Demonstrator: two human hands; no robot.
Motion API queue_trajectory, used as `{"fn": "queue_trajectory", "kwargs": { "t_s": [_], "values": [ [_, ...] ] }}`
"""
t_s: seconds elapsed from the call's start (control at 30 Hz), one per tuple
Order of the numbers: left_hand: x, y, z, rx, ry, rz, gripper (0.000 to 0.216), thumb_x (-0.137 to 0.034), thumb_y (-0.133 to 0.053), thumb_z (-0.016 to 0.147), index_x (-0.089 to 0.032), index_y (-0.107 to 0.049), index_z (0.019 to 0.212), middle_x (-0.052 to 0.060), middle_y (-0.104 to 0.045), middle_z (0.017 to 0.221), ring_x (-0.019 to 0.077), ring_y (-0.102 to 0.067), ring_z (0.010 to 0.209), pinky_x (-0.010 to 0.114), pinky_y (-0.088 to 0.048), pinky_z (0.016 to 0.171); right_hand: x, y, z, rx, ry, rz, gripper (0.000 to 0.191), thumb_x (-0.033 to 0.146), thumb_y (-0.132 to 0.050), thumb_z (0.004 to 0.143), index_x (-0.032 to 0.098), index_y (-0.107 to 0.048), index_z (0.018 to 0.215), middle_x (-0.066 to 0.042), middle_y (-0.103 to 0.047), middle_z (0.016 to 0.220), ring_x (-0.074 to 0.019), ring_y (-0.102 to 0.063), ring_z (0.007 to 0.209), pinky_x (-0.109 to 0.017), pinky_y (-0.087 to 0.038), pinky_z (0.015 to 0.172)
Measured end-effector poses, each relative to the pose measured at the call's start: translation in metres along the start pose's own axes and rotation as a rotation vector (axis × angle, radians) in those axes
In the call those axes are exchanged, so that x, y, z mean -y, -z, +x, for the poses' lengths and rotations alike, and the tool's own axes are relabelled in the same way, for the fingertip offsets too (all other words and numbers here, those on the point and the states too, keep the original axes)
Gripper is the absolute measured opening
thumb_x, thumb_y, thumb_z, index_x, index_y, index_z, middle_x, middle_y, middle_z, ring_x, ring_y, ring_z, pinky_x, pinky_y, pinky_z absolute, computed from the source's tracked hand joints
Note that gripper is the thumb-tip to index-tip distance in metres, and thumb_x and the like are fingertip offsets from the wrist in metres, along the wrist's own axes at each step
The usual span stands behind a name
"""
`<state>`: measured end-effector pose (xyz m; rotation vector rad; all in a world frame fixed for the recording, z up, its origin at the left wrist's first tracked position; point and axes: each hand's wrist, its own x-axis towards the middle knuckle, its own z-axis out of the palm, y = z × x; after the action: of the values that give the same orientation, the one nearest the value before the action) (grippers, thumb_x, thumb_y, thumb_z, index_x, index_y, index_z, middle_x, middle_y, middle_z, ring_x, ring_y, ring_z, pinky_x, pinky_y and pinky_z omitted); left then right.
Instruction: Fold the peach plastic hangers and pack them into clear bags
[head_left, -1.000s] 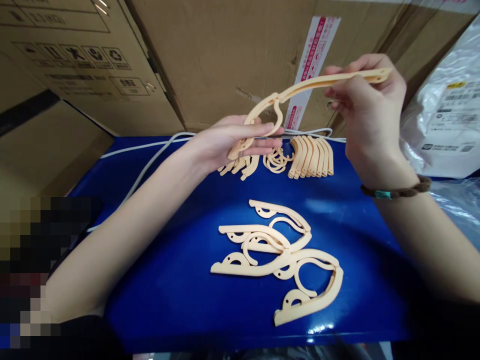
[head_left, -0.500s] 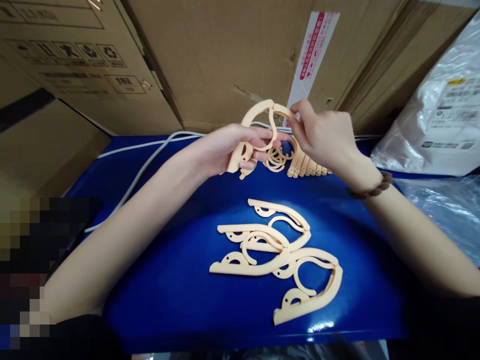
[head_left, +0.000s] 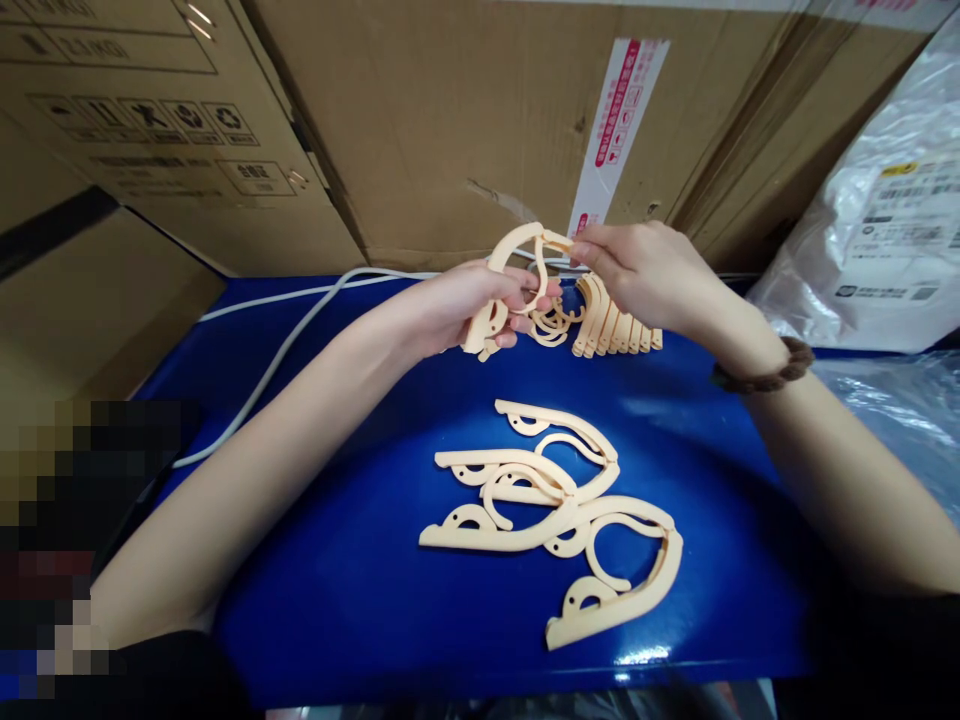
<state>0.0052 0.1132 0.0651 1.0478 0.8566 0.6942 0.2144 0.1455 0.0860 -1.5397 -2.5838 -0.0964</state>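
Note:
My left hand [head_left: 465, 300] grips the lower end of a cream plastic hanger piece [head_left: 510, 250], curved like a hook. My right hand [head_left: 645, 275] pinches its upper end, fingers closed on it. Both hands are held just above the far part of the blue table [head_left: 360, 560]. Under them lie a row of stacked cream curved pieces [head_left: 619, 325] and a small heap of cream rings [head_left: 551, 322]. Nearer to me, several flat cream hanger arms [head_left: 555, 510] lie overlapping on the blue surface.
Large cardboard boxes [head_left: 450, 120] stand right behind the table. A white cable [head_left: 277, 350] runs along the table's far-left part. A white plastic bag with labels [head_left: 885, 230] sits at the right. A blurred dark patch covers the lower left corner.
A second ago my right hand held a long cream arm stretched out high to the right. It has since swung in to the left and down, so both hands now meet on the curved piece.

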Motion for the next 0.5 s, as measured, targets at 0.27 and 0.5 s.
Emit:
{"fn": "queue_trajectory", "kwargs": {
  "t_s": [0.27, 0.5],
  "values": [
    [0.009, -0.003, 0.004, -0.22, -0.038, 0.653, 0.047, 0.003, -0.049, 0.067, -0.017, -0.058, 0.108, -0.004, -0.053, 0.065, 0.0112, -0.052, 0.05, 0.022, -0.04, 0.05, -0.028, 0.002, 0.004, 0.178, -0.12, -0.041, 0.048, 0.042, -0.033, 0.103, 0.019, -0.075, 0.11, -0.012, -0.074, 0.093, -0.0261, -0.066, 0.086, -0.034, -0.04, 0.071],
    [0.003, -0.01, 0.002, -0.287, -0.113, 0.678, 0.052, 0.003, -0.046, 0.072, -0.013, -0.059, 0.119, 0.003, -0.059, 0.09, 0.0087, -0.055, 0.058, 0.021, -0.041, 0.052, -0.047, -0.005, 0.004, 0.175, -0.528, -0.127, 0.045, 0.037, -0.039, 0.1, 0.009, -0.074, 0.092, -0.023, -0.073, 0.09, -0.0329, -0.067, 0.098, -0.039, -0.047, 0.082]
  ]
}}
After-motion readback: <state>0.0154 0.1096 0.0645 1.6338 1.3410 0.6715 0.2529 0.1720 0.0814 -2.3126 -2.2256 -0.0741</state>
